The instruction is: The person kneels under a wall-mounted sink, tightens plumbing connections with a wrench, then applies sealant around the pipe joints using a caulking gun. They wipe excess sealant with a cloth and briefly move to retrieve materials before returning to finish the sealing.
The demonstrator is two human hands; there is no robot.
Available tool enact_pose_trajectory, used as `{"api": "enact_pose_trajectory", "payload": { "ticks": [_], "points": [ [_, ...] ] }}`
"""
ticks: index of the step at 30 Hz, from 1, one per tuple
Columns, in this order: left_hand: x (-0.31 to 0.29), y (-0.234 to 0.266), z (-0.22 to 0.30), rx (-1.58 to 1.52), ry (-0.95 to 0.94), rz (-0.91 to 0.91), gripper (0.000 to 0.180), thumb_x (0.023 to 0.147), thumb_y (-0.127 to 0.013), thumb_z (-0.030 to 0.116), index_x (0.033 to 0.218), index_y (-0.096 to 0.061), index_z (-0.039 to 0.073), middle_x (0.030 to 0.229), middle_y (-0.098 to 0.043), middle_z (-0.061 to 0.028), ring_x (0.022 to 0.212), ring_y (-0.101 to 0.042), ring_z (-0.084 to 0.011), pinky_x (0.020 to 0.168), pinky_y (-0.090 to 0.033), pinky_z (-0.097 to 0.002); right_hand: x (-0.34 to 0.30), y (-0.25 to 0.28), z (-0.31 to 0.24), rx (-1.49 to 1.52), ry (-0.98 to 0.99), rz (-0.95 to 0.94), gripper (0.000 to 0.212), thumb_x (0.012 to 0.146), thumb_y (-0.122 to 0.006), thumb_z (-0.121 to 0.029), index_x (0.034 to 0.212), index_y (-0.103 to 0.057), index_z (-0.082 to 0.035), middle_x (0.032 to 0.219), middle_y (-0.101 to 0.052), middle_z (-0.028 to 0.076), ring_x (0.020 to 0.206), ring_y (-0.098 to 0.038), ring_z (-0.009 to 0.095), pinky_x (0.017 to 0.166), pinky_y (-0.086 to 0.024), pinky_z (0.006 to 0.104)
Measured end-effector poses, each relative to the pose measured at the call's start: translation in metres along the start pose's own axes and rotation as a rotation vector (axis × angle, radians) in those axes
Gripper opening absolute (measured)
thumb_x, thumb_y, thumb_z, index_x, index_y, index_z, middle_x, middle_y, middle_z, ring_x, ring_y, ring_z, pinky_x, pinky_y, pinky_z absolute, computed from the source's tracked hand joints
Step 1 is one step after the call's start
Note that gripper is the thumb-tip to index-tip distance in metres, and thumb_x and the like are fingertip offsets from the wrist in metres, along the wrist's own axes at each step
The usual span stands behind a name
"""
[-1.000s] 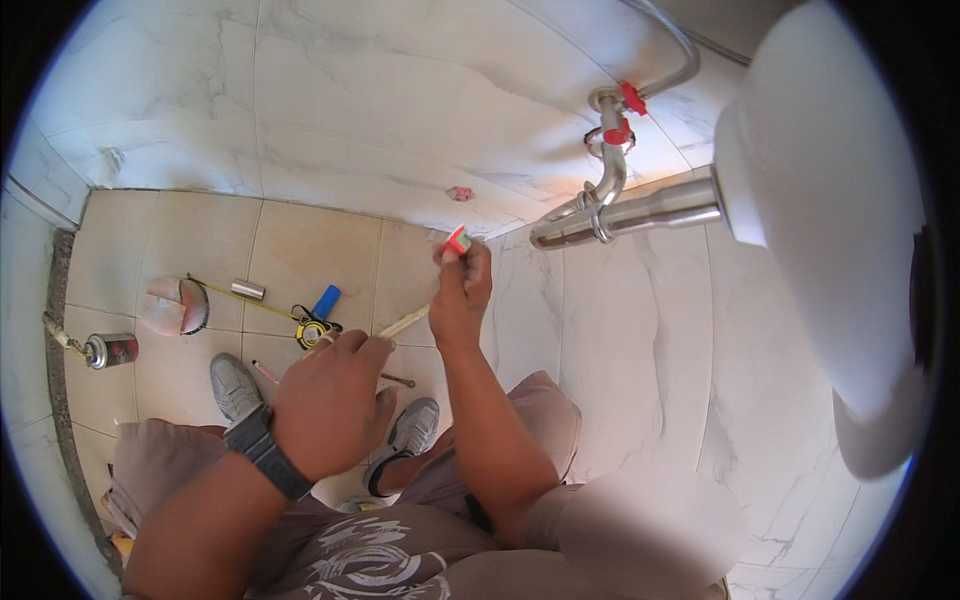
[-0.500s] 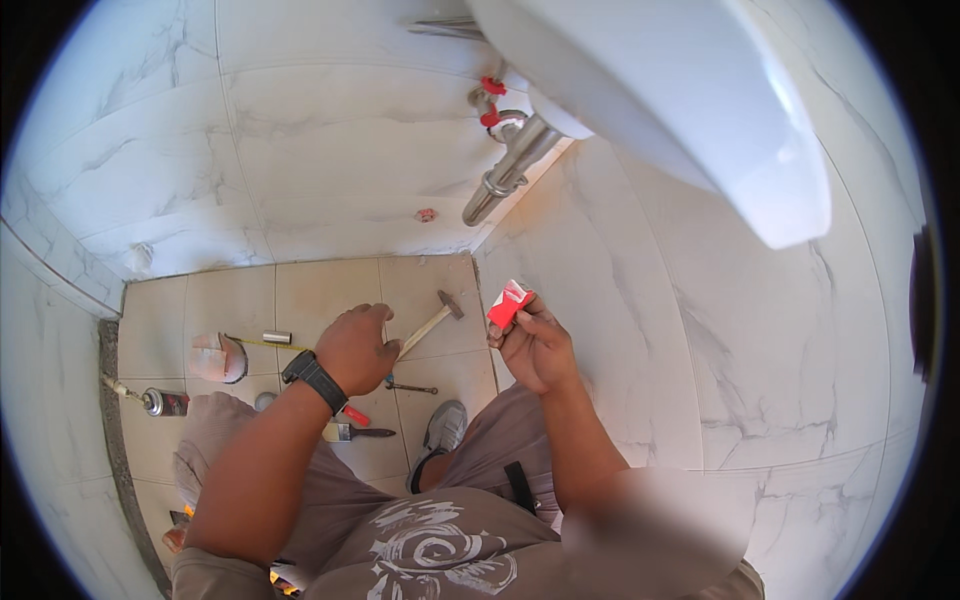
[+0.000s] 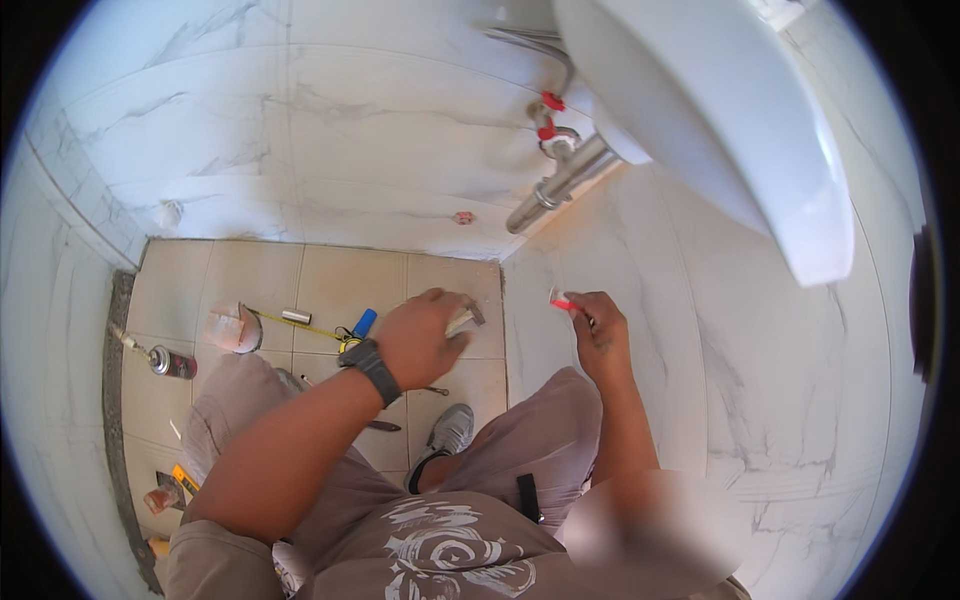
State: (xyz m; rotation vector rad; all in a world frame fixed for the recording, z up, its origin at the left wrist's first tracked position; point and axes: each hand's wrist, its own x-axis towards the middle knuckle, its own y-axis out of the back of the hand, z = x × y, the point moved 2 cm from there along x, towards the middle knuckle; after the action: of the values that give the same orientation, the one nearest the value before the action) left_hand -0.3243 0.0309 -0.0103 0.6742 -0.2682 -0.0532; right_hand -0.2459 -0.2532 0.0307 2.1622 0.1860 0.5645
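My right hand [image 3: 603,330], near the right wall, pinches a small red and white packet-like piece [image 3: 563,302] between thumb and fingers. My left hand [image 3: 422,338], with a black watch on its wrist, is over a hammer [image 3: 474,314] on the tiled floor. Its thumb stands apart from the other fingers. The hammer's head and a short stretch of pale handle show beyond the hand; the rest is hidden beneath it. Whether the fingers touch the handle I cannot tell.
A white basin [image 3: 720,140] overhangs at upper right, with a metal drain pipe [image 3: 565,185] and red-handled valves [image 3: 546,128]. On the floor at left lie a tape measure [image 3: 349,345], a blue object [image 3: 365,322], a metal tube [image 3: 296,315], a round tub [image 3: 233,328] and a can [image 3: 172,362].
My left hand has moved right and over the hammer, hiding most of its handle. The right hand has turned, so less of the red piece shows. The view has shifted a little.
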Motion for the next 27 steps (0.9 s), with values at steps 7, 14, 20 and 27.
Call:
{"api": "enact_pose_trajectory", "payload": {
  "ticks": [7, 14, 20, 27],
  "points": [
    [0.027, -0.013, 0.018, 0.042, -0.273, 0.016, 0.024, 0.087, -0.074, 0.020, 0.107, -0.069, 0.007, 0.104, -0.066, -0.0113, 0.099, -0.068, -0.0343, 0.084, -0.057, -0.0458, 0.005, -0.038, -0.062, -0.026, 0.189, -0.299, 0.020, 0.088, -0.071, 0.006, 0.106, -0.071, -0.002, 0.100, -0.070, 0.016, 0.090, -0.070, 0.035, 0.078, -0.056, 0.0419],
    [0.041, -0.012, 0.001, 0.115, -0.190, -0.029, 0.015, 0.087, -0.073, 0.019, 0.096, -0.070, 0.007, 0.099, -0.068, -0.0106, 0.097, -0.069, -0.0336, 0.083, -0.058, -0.0437, 0.010, -0.050, -0.057, 0.140, 0.105, -0.297, 0.020, 0.086, -0.073, 0.007, 0.103, -0.070, -0.003, 0.104, -0.072, 0.016, 0.094, -0.072, 0.034, 0.080, -0.057, 0.0406],
    [0.048, -0.020, -0.001, 0.154, -0.186, -0.008, 0.012, 0.090, -0.069, 0.019, 0.094, -0.072, 0.008, 0.097, -0.070, -0.0102, 0.093, -0.070, -0.0341, 0.081, -0.058, -0.0446, 0.016, -0.058, -0.061, 0.055, 0.329, -0.086, 0.028, 0.085, -0.073, 0.012, 0.109, -0.069, -0.002, 0.103, -0.072, 0.014, 0.088, -0.070, 0.023, 0.076, -0.056, 0.0335],
    [0.050, -0.023, 0.003, 0.142, -0.096, 0.144, 0.010, 0.090, -0.069, 0.016, 0.088, -0.073, 0.008, 0.092, -0.070, -0.0104, 0.088, -0.070, -0.0331, 0.076, -0.057, -0.0453, 0.010, -0.069, -0.063, 0.522, -0.510, 0.130, 0.034, 0.093, -0.079, -0.018, 0.115, -0.066, 0.005, 0.089, -0.067, 0.008, 0.070, -0.060, 0.011, 0.061, -0.048, 0.0265]
  ]
}}
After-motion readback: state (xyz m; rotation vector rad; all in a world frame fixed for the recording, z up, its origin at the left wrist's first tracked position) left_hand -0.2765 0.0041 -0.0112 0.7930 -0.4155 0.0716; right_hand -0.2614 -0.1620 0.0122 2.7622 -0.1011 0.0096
